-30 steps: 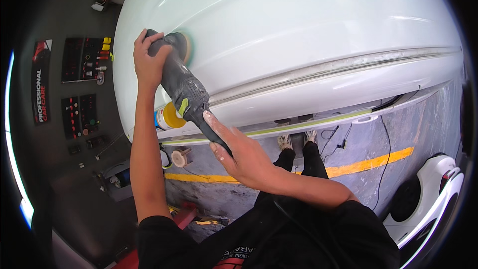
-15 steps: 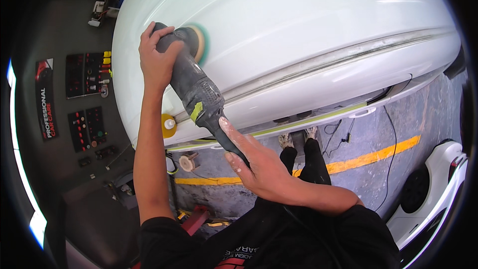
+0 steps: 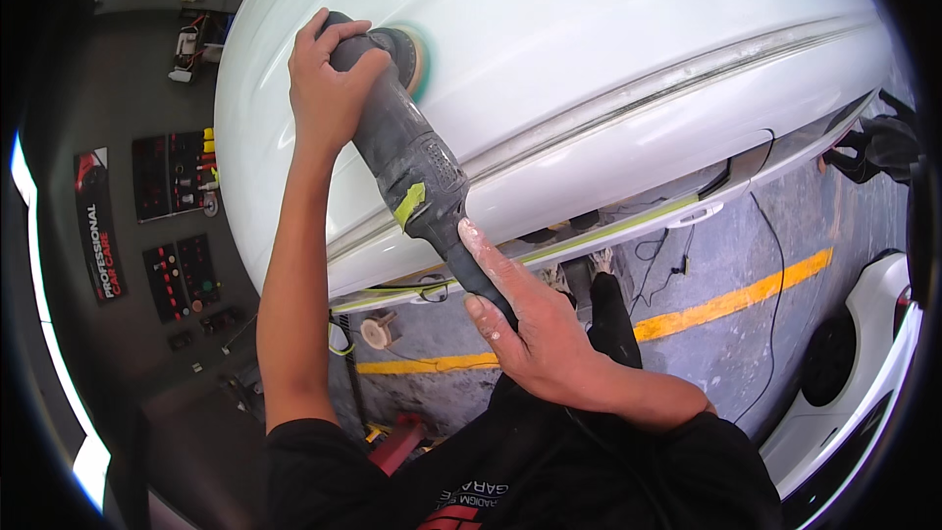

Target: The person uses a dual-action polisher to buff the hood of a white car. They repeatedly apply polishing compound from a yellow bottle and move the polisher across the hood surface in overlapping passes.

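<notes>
A dark grey car polisher [image 3: 404, 137] lies slantwise over a white car roof [image 3: 589, 34]. Its round pad [image 3: 420, 64], with a teal edge, meets the paint at the tool's far end. My left hand [image 3: 329, 83] is wrapped over the polisher's head, thumb on the near side. Around the rear handle my right hand [image 3: 540, 334] is closed, its index finger stretched along the body; pale residue marks the fingers. A strip of yellow-green tape [image 3: 409, 204] sticks to the casing.
A grooved trim channel [image 3: 628, 93] runs along the roof edge. Cables [image 3: 775, 285] trail over the grey floor with its yellow line [image 3: 736, 296]. Another white car [image 3: 854, 363] stands at right; a person in black [image 3: 883, 142] is at the far right. Tool panels [image 3: 175, 177] hang at left.
Both hands and the polisher have shifted slightly right and farther up the roof. The yellow bottle by my left forearm is out of sight now. A person has appeared at the right edge.
</notes>
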Tool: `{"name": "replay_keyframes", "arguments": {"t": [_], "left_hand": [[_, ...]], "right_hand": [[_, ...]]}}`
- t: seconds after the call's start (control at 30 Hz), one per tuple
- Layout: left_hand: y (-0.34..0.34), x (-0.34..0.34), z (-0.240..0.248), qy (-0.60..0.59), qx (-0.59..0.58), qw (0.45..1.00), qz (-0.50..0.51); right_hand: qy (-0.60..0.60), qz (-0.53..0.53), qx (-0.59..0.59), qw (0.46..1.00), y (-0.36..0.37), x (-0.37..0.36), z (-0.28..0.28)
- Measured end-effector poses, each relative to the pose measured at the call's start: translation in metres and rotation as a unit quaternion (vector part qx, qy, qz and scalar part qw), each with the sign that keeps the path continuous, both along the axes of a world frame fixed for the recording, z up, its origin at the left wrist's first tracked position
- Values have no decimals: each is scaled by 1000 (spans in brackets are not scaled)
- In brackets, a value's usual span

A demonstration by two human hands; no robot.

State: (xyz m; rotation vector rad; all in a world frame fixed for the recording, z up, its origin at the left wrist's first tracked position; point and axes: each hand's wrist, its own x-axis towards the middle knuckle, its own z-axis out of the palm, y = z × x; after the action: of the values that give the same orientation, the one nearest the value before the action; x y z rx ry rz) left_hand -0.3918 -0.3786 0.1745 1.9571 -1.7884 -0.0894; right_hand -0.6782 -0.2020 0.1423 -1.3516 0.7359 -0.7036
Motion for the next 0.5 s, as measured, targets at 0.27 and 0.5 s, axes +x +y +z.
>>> {"name": "replay_keyframes", "arguments": {"t": [0.27, 0.5], "left_hand": [[-50, -69, -1, -21, 1, 999, -47], [-90, -119, -4, -34, -20, 993, -108]], "right_hand": [[-18, -59, 14, 998, -24, -54, 8], [-14, -124, -28, 992, -37, -81, 6]]}}
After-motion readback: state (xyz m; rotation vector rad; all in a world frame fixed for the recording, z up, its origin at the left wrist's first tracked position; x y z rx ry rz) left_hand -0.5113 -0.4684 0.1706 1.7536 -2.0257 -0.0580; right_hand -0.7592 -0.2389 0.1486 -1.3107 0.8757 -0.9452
